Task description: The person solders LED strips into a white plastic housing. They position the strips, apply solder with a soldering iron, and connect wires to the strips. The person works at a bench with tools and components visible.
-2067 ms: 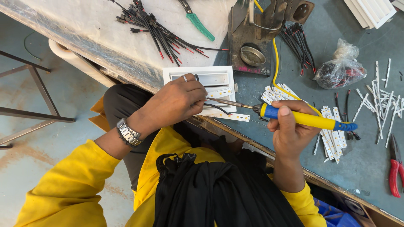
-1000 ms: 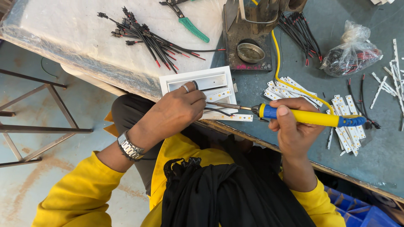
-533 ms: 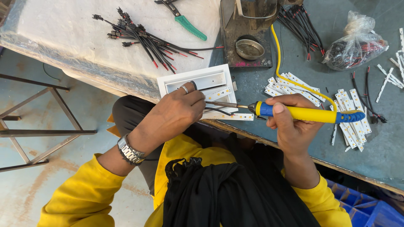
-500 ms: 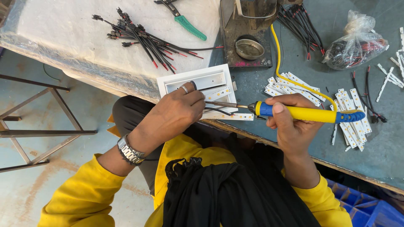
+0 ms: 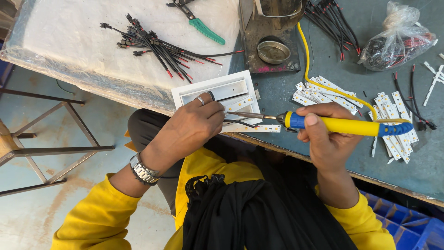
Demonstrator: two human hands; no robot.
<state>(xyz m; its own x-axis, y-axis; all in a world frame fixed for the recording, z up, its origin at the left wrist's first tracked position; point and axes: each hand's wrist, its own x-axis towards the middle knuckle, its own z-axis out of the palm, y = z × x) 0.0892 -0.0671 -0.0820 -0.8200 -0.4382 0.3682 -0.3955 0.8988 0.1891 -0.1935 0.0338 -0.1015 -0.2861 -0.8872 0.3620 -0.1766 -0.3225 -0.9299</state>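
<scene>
The right hand (image 5: 326,139) is wrapped tight around a yellow-handled soldering iron (image 5: 323,124), its tip meeting thin wires pinched in the curled left hand (image 5: 192,127), which rests on a white rectangular housing (image 5: 217,92) at mid-frame. Since half a second ago both hands have barely shifted. Loose LED strips (image 5: 393,120) lie on the grey-blue bench (image 5: 416,162), a bundle of black wires (image 5: 157,48) on white sheeting at upper left, green-handled pliers (image 5: 203,28) above.

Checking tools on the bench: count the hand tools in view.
2: a soldering iron in the right hand, and green-handled pliers on the white sheet at the top. More may lie outside the frame.
</scene>
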